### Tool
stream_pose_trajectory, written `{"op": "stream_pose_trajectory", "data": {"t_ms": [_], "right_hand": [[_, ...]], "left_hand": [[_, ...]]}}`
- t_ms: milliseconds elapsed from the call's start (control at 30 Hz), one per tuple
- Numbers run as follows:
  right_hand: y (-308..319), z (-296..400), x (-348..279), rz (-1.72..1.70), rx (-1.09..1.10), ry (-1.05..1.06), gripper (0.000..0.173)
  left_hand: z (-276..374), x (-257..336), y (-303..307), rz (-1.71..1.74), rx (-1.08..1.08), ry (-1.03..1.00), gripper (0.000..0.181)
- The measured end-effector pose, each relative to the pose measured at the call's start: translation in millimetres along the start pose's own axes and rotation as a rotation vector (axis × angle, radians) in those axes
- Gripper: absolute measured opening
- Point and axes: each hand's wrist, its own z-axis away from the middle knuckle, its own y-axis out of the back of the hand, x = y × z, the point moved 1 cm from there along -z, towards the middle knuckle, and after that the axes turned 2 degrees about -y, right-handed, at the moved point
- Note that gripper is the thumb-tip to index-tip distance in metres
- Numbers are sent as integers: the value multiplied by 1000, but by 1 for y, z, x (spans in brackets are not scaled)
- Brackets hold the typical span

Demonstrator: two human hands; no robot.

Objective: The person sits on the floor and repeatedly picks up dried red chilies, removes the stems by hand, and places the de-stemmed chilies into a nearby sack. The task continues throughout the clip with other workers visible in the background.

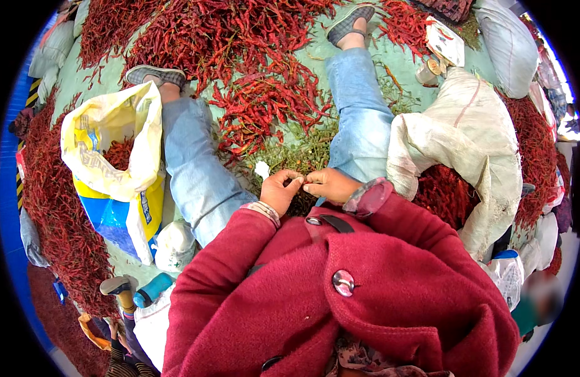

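Close in front of my red coat, my left hand (281, 189) and my right hand (331, 184) meet at the fingertips. Thumb and forefinger of each are pinched together around something small, perhaps a chili, mostly covered by the fingers. Below and beyond them lies a heap of green chili stems (294, 153) between my legs. Past the stems, a pile of dried red chilies (266, 106) spreads on the pale green floor sheet. A small white scrap (262, 169) is just left of my left hand.
A yellow, white and blue woven sack (144, 226) with chilies inside stands at left. At right, a whitish woven sack (478, 122) opens over red chilies. A clear jar (427, 72) is at upper right. A teal bottle (153, 290) lies lower left, near another person's foot (115, 286).
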Motion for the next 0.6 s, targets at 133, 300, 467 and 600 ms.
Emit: {"op": "stream_pose_trajectory", "data": {"t_ms": [133,300,467,600], "right_hand": [[-1,-9,16,-79,-19,17,25],[6,-13,15,-184,-13,-103,24],[8,-22,21,-188,-76,-20,26],[8,-27,25,-214,-118,20,26]], "left_hand": [[-4,-7,2,-248,0,-120,19],[-5,2,6,-392,-43,-25,18],[-12,2,3,-320,-32,-125,18],[-17,10,6,-295,-82,-21,17]]}}
